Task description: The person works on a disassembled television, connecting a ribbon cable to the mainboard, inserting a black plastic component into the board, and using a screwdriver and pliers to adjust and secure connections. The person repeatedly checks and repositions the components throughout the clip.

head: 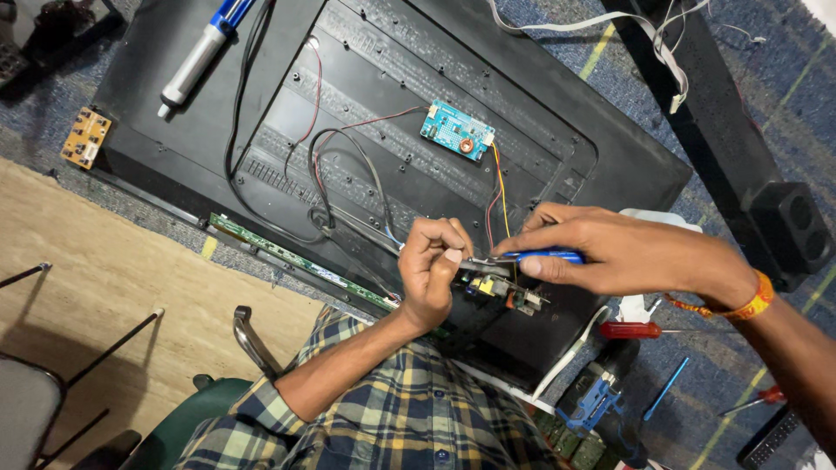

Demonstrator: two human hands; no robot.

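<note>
Centrally, the left hand (433, 265) pinched a small metal part, while the right hand (601, 251) gripped a blue-handled tool (544, 257) above a circuit board (501, 292) on the black panel (192, 130).

From my feed, my left hand (433, 261) is bare, no ring or watch showing on it. The sleeve (261, 402) on that arm is rolled up to about the elbow: plaid shirt (409, 418), navy and teal with yellow and white lines, small dark buttons down the front. My right hand (610, 252) is bare too, forearm uncovered. On the right wrist sits an orange thread wristband (751, 305) with red bits and a loose strand trailing off it.
</note>
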